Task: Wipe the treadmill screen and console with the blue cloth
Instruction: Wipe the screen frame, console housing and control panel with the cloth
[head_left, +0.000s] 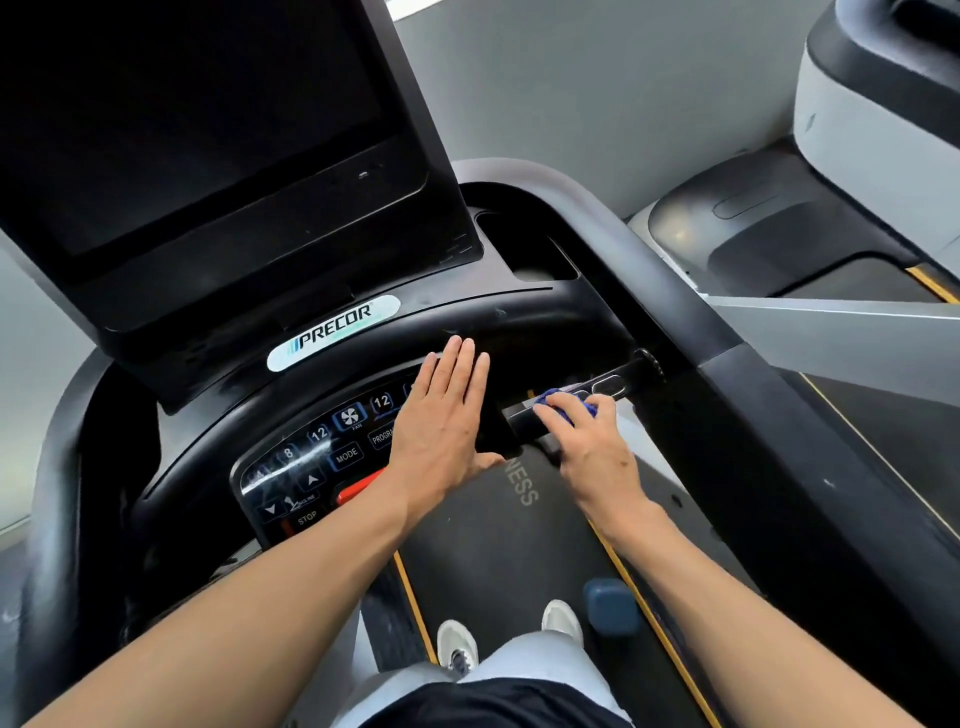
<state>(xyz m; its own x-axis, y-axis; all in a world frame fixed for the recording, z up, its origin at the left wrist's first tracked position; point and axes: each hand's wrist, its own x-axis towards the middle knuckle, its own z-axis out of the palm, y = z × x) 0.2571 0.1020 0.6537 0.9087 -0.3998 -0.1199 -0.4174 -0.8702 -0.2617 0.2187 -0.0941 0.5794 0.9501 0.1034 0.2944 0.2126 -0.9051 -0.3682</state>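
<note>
Blue cloth (566, 404) under right hand's (592, 447) curled grip, on handlebar (613, 387).

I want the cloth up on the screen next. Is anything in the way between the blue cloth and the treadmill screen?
The left hand lies flat on the console, between the blue cloth under the right hand on the handlebar grip and the screen.
</note>
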